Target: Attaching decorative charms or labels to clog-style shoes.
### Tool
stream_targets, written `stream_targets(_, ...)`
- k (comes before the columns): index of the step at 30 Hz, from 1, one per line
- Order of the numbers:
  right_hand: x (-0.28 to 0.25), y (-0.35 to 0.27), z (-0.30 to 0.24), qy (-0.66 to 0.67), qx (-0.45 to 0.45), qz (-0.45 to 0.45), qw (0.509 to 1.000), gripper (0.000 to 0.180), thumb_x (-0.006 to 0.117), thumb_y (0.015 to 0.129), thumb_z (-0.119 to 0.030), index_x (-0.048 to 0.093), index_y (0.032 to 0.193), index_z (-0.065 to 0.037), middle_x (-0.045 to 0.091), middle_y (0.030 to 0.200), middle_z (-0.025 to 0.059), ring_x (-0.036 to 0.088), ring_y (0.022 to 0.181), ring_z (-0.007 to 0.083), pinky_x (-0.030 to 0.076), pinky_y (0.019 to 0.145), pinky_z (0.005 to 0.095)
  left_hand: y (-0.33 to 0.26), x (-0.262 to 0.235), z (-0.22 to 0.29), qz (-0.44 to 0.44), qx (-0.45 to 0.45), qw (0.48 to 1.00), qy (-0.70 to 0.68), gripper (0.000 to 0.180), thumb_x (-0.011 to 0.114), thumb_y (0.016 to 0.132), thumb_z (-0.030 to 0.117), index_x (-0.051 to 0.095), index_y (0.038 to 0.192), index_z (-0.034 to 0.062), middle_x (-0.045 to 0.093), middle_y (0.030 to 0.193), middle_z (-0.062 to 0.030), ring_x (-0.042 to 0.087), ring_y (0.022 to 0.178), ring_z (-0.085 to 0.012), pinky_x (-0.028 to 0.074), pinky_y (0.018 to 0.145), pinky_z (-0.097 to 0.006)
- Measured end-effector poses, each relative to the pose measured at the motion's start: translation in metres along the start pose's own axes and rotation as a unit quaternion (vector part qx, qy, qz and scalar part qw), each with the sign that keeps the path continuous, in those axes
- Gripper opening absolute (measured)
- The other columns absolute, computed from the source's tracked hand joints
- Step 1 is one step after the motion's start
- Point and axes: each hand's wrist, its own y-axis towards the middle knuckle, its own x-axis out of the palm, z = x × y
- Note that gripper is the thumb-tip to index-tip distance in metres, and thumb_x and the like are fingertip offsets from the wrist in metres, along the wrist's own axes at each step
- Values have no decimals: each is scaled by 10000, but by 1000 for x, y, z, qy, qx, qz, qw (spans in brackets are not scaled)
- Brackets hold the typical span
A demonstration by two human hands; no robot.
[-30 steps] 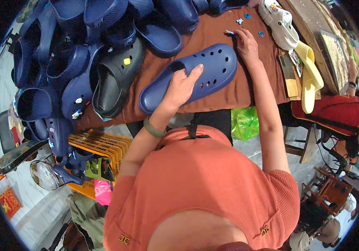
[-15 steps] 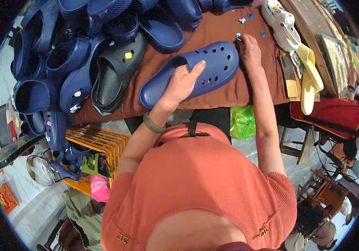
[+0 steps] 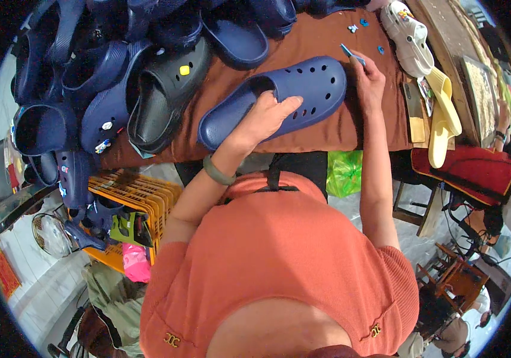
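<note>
A navy clog [image 3: 312, 86] with holes in its toe lies on the brown cloth [image 3: 303, 43], toe pointing right. My left hand [image 3: 267, 116] grips its upper, fingers inside the foot opening and thumb on top. Beyond the toe, my right hand [image 3: 372, 83] pinches a thin light-blue piece [image 3: 346, 50]; its exact kind is too small to make out. Small blue shoe charms [image 3: 352, 28] lie loose on the cloth near that hand. Left of the clog rests a black clog [image 3: 159, 110] with a yellow charm [image 3: 184, 70] on it.
Several navy clogs [image 3: 47, 128] are heaped at the left and back. A white clog [image 3: 407, 39] and a pale yellow slipper [image 3: 440, 119] line the right edge. Below the table are an orange crate [image 3: 163, 197] and a green plastic bag [image 3: 345, 176].
My right hand has lifted slightly off the cloth and moved right, with the thin blue piece now sticking up from its fingers. My left thumb has shifted a little right on the clog.
</note>
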Motion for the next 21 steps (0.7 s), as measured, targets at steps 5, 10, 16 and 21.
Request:
stream_targets(5, 1, -43, -35, -14, -147, 1, 989, 202, 654, 816, -25, 677, 1017, -34, 651, 1026, 91, 593, 979, 206, 465, 862, 295, 1, -2, -4, 12, 0, 1000, 7, 315, 518, 883, 133, 549, 1148, -34, 599, 1069, -71, 562, 959, -152, 477, 837, -310)
stream_targets(10, 2, -48, -37, -21, -180, 7, 983, 239, 678, 778, -18, 677, 1015, -45, 650, 1016, 87, 578, 971, 228, 460, 861, 310, 1, 0, 0, 6, -8, 1000, -4, 305, 517, 889, 134, 557, 1139, -36, 606, 1051, -72, 568, 937, -145, 482, 821, -300)
stream_targets(16, -2, -57, -41, -210, -317, -1, 925, 353, 680, 732, -46, 653, 1075, -127, 624, 1072, 23, 542, 966, 253, 409, 878, 385, 3, -3, -10, 9, -17, 1000, -11, 307, 536, 897, 165, 569, 1128, -36, 616, 1033, -73, 573, 924, -141, 484, 811, -295)
stream_targets(21, -3, -61, -61, -310, -335, -4, 890, 414, 666, 685, -42, 630, 1087, -130, 595, 1087, 24, 512, 1008, 251, 395, 888, 394, 2, -3, -9, 14, -23, 1000, 4, 317, 538, 898, 184, 572, 1120, -39, 622, 1024, -83, 578, 920, -151, 486, 809, -302)
